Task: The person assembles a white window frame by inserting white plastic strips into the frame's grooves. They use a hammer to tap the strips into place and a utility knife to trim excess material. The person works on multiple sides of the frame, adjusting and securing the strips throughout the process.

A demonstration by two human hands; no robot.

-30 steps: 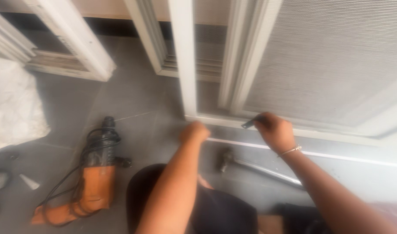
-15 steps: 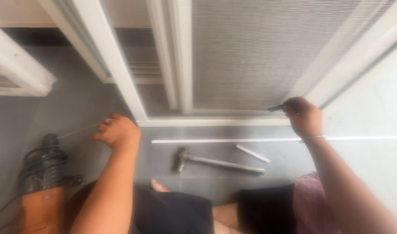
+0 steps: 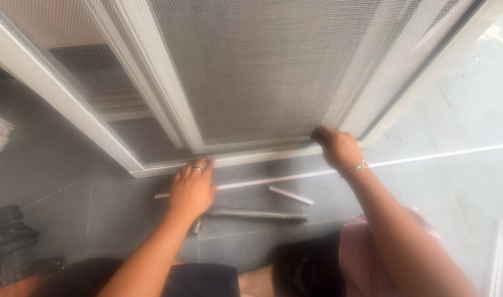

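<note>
A white-framed mesh screen panel (image 3: 251, 71) leans in front of me, its bottom rail (image 3: 251, 157) resting near the grey tiled floor. My left hand (image 3: 192, 187), a ring on one finger, lies flat with fingertips against the bottom rail. My right hand (image 3: 335, 147), with a bracelet at the wrist, is closed around the rail's right end near the corner. Whether it holds a tool is hidden. A hammer (image 3: 257, 214) lies on the floor just below my left hand.
A long thin white strip (image 3: 427, 158) runs across the floor to the right. A short white piece (image 3: 291, 195) lies by the hammer. A dark power drill (image 3: 9, 239) sits at the lower left. More white strips (image 3: 499, 258) lie at the right edge.
The view has swung right and closer to the screen. My left hand has come in from the left onto the bottom rail, above the hammer. My right hand stays at the rail's right end.
</note>
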